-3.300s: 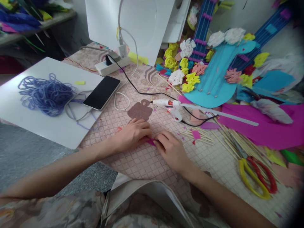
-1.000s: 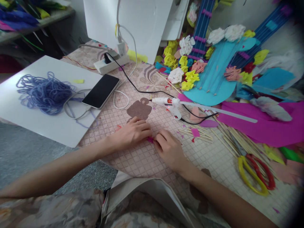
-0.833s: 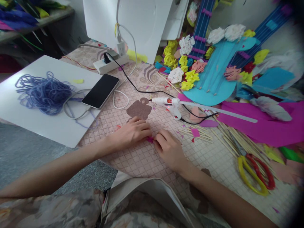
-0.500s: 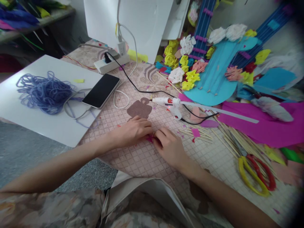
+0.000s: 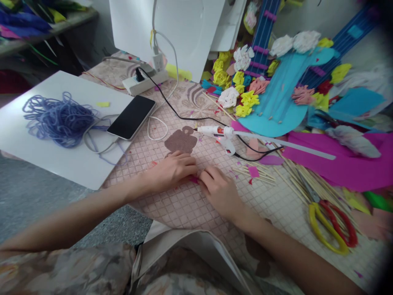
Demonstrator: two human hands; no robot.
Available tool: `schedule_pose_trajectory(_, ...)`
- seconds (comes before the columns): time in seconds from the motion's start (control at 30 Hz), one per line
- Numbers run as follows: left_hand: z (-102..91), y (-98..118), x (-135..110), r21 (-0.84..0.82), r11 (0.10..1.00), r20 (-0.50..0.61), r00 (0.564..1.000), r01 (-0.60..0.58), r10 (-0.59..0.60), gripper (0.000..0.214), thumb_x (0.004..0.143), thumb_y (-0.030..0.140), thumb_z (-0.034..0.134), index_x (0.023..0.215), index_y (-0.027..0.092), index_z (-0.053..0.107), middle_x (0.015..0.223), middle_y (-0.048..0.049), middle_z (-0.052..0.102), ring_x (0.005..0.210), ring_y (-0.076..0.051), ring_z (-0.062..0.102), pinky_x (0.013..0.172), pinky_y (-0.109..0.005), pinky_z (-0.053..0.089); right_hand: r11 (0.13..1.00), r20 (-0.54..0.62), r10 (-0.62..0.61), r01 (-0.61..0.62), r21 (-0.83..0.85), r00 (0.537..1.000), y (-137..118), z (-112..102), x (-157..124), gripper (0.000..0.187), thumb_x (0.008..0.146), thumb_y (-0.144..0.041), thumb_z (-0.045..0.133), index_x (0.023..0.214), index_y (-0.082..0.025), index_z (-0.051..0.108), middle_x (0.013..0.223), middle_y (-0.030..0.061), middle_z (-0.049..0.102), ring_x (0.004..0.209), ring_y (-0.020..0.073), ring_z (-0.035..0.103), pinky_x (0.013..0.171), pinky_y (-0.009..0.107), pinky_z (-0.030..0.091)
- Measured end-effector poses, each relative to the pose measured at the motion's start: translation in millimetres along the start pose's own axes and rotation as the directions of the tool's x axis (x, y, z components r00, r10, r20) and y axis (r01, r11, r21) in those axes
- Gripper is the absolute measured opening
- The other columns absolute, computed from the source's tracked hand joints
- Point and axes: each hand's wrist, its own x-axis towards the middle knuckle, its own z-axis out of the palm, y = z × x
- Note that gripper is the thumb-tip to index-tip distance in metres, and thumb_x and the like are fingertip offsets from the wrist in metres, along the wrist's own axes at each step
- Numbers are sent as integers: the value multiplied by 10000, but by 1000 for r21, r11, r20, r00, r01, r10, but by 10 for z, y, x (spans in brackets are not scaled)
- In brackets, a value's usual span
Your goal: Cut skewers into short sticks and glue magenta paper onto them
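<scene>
A small piece of magenta paper shows between my two hands, low over the quilted tablecloth; most of it is hidden by fingers. My left hand is closed, its fingertips pressed on the paper's left side. Curled fingers of my right hand pinch at its right side. Just beyond them lies a white glue gun with a long glue stick out of its back and a red light lit. A brown patch marks the cloth by the gun's nozzle.
Scissors and thin wooden sticks lie at right, near magenta sheets. Behind stands a blue paper guitar with crumpled paper flowers. At left, a phone and blue yarn rest on a white board. Cables run from a power strip.
My right hand's fingers have shifted very slightly, curling a little more by the magenta paper. The view has moved a touch; the other things lie as before.
</scene>
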Motion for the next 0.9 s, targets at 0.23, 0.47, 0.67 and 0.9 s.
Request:
schedule_pose_trajectory(0.23,111,-6,-80,-167,980,-70,990,109,-122,160,930,217,478,897,188,633,908,-43,594,870,-166,524,808,-319,385,996,-20,-40,41,74,999,16,27,-110,222,918,-117,428,828,-145,629,893,93,578,836,208,506,715,332,457)
schedule_pose_trajectory(0.47,63,11,-142,-46,999,-57,998,-17,14,228,963,213,408,1034,197,624,974,-63,610,911,-187,513,825,-360,376,990,-62,-115,120,71,991,25,21,-210,270,940,-116,393,1048,-83,639,948,130,597,863,225,492,745,359,469)
schedule_pose_trajectory(0.67,7,72,-216,24,998,-37,998,-59,60,244,967,193,388,1066,173,610,1024,-81,616,931,-196,510,858,-384,381,985,-75,-150,156,74,986,-3,12,-298,315,929,-86,388,1148,-19,604,989,162,603,887,248,487,770,395,463)
schedule_pose_trajectory(0.9,54,102,-288,58,997,-94,994,-59,64,229,966,192,401,1056,169,609,1033,-75,627,942,-190,520,907,-403,385,987,-86,-138,144,68,987,-26,42,-356,319,920,-104,434,1185,-36,597,1033,156,611,927,250,492,799,397,453)
